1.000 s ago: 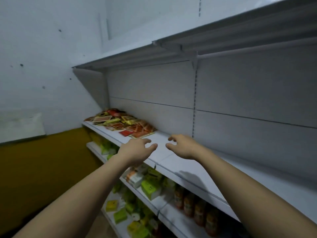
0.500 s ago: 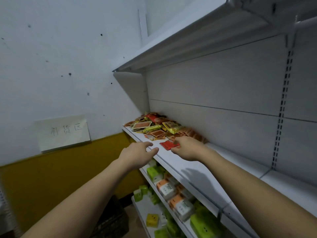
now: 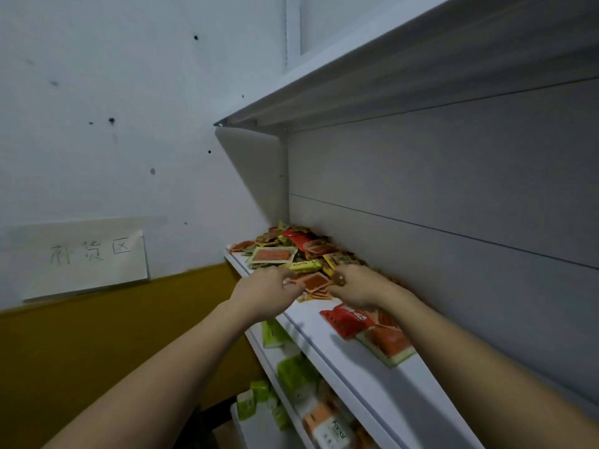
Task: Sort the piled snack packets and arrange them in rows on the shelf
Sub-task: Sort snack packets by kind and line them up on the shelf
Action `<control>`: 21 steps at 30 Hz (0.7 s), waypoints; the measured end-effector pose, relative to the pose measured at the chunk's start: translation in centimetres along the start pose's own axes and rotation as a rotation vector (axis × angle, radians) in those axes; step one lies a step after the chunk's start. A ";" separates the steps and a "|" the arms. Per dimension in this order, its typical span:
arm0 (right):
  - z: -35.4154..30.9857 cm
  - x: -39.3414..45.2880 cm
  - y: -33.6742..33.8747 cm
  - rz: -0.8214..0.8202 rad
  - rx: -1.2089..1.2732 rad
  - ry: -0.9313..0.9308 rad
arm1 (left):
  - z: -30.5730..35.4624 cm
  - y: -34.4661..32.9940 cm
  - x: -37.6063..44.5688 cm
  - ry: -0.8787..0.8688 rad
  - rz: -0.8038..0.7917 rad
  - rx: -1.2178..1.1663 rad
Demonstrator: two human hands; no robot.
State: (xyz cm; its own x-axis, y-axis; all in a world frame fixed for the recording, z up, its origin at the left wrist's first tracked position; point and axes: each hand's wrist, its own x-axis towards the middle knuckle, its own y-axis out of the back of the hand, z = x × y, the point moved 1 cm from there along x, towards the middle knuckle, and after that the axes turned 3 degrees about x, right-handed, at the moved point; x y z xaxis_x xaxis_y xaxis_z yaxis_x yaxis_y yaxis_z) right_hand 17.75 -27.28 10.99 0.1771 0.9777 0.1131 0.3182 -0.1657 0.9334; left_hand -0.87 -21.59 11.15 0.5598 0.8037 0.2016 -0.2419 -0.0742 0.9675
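Observation:
A heap of mixed snack packets in red, orange, yellow and brown lies at the far left end of the white shelf, against the back panel. My left hand is at the heap's near edge, its fingertips pinching the edge of an orange packet on a small stack. My right hand is just to the right, holding a small brown packet between thumb and finger. A red packet and an orange-and-white packet lie apart on the shelf beside my right forearm.
An upper shelf overhangs closely above. Lower shelves hold green boxes and orange boxes. A white wall with a paper sign closes the left end. The shelf surface to the right of the loose packets is bare.
The view has moved left and closer to the heap. Both hands have gone forward from the shelf's front edge to the heap, and each now has its fingers on a packet.

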 end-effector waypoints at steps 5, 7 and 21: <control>-0.5 8.3 -1.2 0.091 -0.011 -0.071 | -6.1 -1.7 9.0 -0.081 0.006 -0.122; -0.6 11.0 -3.2 0.183 0.030 -0.122 | -8.5 -3.0 12.1 -0.126 0.012 -0.193; 6.6 18.6 -11.7 0.720 0.097 -0.583 | -12.5 -14.9 25.1 -0.366 -0.019 -0.339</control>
State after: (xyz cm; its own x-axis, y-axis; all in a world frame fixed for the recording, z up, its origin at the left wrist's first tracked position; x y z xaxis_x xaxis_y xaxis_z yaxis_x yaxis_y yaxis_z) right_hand 23.52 -7.96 -0.08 0.7933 0.4203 0.4404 0.0222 -0.7429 0.6690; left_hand 6.88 7.09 -0.08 0.7936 0.5384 0.2835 -0.4386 0.1832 0.8798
